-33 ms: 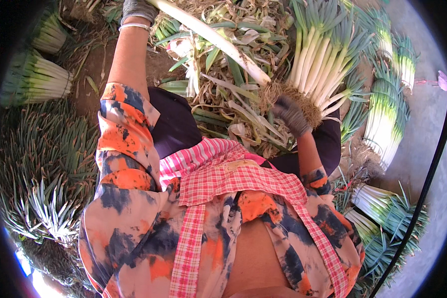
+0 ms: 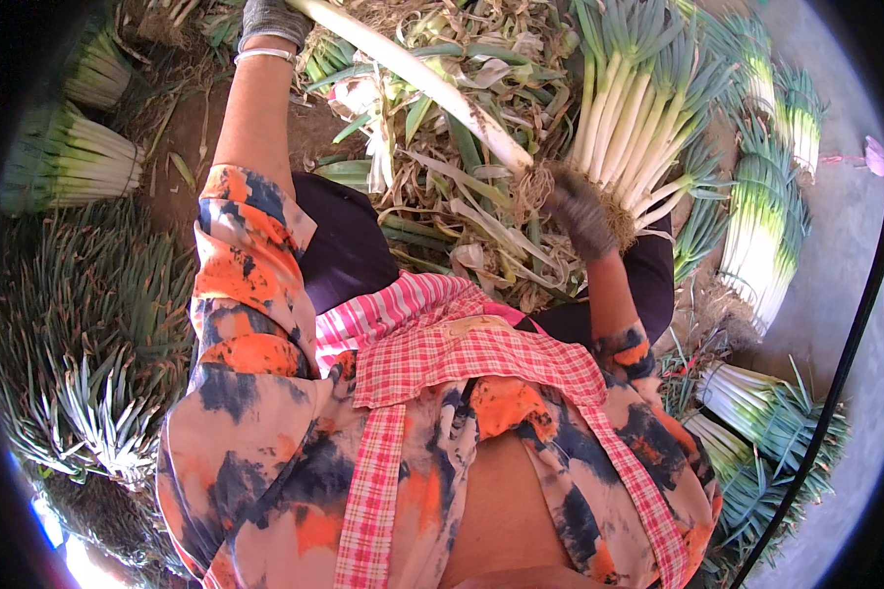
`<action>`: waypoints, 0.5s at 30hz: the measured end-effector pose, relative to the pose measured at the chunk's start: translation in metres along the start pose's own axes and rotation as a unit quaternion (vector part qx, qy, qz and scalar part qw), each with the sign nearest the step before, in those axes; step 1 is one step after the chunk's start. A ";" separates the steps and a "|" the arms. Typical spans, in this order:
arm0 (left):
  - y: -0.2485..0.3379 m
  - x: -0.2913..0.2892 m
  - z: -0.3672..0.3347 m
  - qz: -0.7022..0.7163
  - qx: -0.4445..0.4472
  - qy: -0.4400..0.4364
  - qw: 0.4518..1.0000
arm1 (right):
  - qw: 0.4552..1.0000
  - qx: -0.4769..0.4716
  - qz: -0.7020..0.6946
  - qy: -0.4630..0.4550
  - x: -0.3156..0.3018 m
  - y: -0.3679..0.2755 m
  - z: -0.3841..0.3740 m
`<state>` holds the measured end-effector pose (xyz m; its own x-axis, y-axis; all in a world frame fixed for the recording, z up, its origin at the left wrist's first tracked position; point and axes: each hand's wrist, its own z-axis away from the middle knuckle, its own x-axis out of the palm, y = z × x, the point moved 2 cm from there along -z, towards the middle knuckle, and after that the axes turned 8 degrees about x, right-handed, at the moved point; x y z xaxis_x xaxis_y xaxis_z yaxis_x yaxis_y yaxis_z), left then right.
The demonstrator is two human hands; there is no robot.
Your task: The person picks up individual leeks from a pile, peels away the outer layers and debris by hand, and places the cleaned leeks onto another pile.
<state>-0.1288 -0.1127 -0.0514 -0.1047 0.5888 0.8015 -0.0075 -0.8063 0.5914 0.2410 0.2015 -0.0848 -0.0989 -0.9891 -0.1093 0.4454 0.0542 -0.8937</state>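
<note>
My left hand [image 2: 273,22], in a grey glove at the top edge, is closed round a long green onion [image 2: 417,74]. Its white stalk slants down to the right and ends in a tuft of brown roots [image 2: 532,187]. Close beside those roots is my right hand [image 2: 581,211], also gloved; motion smears its fingers, so their grip is unclear. Just behind the right hand lies a pile of green onions [image 2: 629,108], white stalks toward me and leaves pointing away. The leafy end of the held onion is out of the picture.
Peeled leaves and husks [image 2: 462,216] litter the ground before me. Tied green onion bundles [image 2: 756,226] stand along the right, with more bundles [image 2: 79,157] at the far left. A broad heap of unpeeled onions [image 2: 88,294] fills the left. A black cable [image 2: 845,363] crosses the right side.
My right hand has shifted slightly, its fingers now smeared and nearer the root tuft. The left hand and the onion stay almost in place.
</note>
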 end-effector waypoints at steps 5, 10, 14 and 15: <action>-0.010 0.001 -0.003 0.040 -0.012 -0.052 0.998 | 0.975 -0.118 -0.165 -0.095 0.047 -0.102 -0.030; -0.005 -0.002 -0.004 0.103 -0.023 -0.028 0.994 | 0.963 -0.226 0.147 -0.020 0.077 -0.139 -0.005; 0.017 -0.034 -0.025 -0.003 0.098 0.011 0.995 | 0.946 -0.195 0.248 0.074 0.077 -0.126 0.006; 0.013 -0.031 -0.029 -0.002 0.084 0.014 0.996 | 0.961 -0.149 0.218 0.082 0.069 -0.120 0.007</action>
<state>-0.1540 -0.1426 -0.0712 -0.1328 0.5876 0.7982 0.1579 -0.7825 0.6023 0.1864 0.1254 0.0178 -0.1109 -0.8299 -0.5468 0.2037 0.5196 -0.8298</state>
